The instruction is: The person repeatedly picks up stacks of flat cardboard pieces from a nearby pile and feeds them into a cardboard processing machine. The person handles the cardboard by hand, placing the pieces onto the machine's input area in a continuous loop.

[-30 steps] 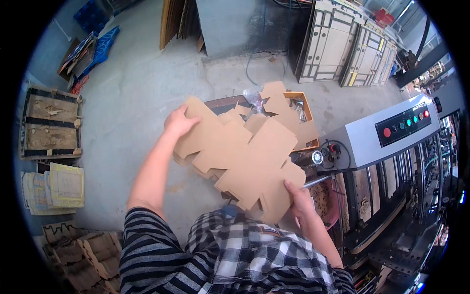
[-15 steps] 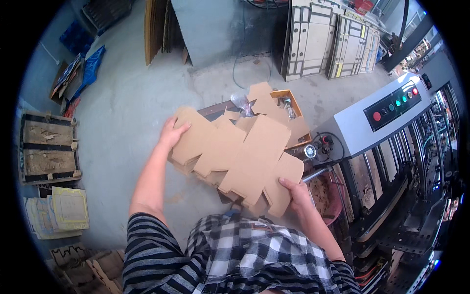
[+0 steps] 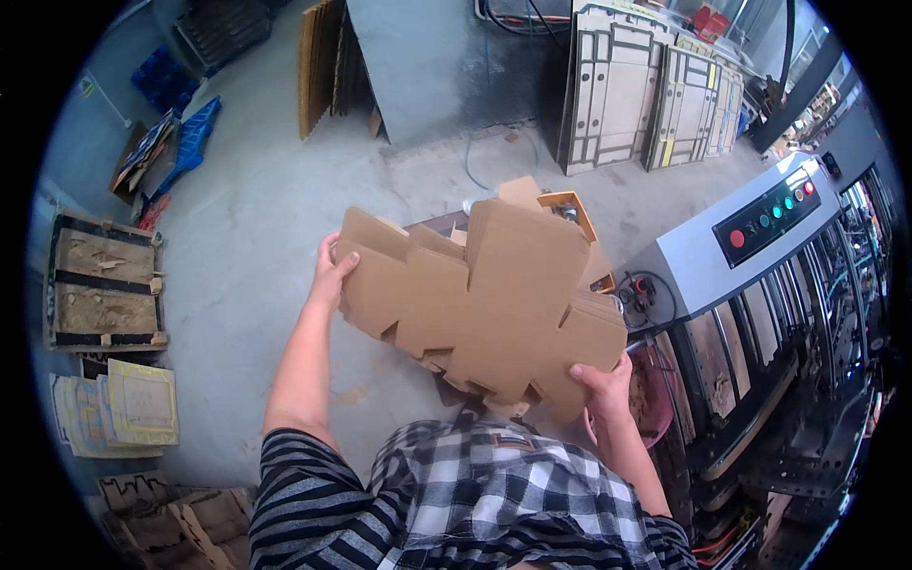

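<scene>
Between my two hands is a stack of flat brown die-cut cardboard blanks (image 3: 494, 313), with flaps and slots along their edges. At the stack's left end my left hand (image 3: 334, 271) is closed on it, thumb on the front face and fingers behind. My right hand (image 3: 605, 385) grips the lower right flap, thumb on top and fingers at the edge. The top of the stack leans away, so the sheets' layered edges show. Part of a yellow bin (image 3: 581, 220) with small items shows behind the cardboard; the surface under it is mostly hidden.
To the right stands a machine with a grey control box (image 3: 679, 252) and dark metal bars. A pink tub (image 3: 655, 404) sits beside my right forearm. Die boards (image 3: 613, 95) lean at the back; a wooden pallet (image 3: 106, 280) and yellow-edged sheets (image 3: 142, 404) are at left.
The stack has tilted up toward me and shifted slightly right, its layered top edges now showing. Both hands keep hold of it, and my right hand has moved a little right and down.
</scene>
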Action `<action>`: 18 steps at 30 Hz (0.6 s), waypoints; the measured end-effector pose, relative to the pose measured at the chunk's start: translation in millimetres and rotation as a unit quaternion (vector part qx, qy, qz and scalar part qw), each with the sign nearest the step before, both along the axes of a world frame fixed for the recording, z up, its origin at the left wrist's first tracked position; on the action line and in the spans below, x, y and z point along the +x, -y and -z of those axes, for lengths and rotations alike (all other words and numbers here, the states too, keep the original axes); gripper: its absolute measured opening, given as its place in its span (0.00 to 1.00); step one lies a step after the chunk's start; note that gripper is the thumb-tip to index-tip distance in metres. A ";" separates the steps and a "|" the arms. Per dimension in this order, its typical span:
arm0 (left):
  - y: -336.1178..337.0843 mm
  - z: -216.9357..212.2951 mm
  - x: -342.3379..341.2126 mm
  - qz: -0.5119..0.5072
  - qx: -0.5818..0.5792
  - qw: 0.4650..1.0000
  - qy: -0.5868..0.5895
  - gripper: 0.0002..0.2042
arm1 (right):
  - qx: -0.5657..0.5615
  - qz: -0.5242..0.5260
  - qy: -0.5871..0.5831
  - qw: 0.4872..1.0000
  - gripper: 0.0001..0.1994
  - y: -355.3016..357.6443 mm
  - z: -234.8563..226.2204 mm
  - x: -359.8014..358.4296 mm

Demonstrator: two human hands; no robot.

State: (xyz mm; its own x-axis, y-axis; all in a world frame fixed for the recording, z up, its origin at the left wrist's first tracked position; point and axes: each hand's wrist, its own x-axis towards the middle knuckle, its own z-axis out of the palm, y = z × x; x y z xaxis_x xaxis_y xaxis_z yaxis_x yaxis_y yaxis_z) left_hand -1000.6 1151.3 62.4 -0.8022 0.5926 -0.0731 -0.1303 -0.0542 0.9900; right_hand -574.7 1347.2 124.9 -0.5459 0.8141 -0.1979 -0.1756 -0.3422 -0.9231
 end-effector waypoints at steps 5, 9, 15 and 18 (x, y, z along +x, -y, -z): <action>5.4 -64.1 10.2 0.000 0.128 0.988 -0.086 0.47 | 0.092 0.011 -0.036 0.995 0.41 -13.8 -18.7 6.1; 12.9 -95.1 17.2 0.050 0.161 0.974 -0.150 0.51 | 0.166 -0.020 -0.038 0.985 0.45 -33.0 -18.3 24.0; 48.8 -36.9 14.1 0.116 -0.022 0.989 -0.088 0.47 | 0.141 -0.035 0.078 0.986 0.44 -48.1 42.0 30.5; 65.5 -23.6 8.2 0.127 -0.106 0.980 -0.113 0.47 | 0.185 -0.092 0.058 0.977 0.48 -42.9 23.3 25.1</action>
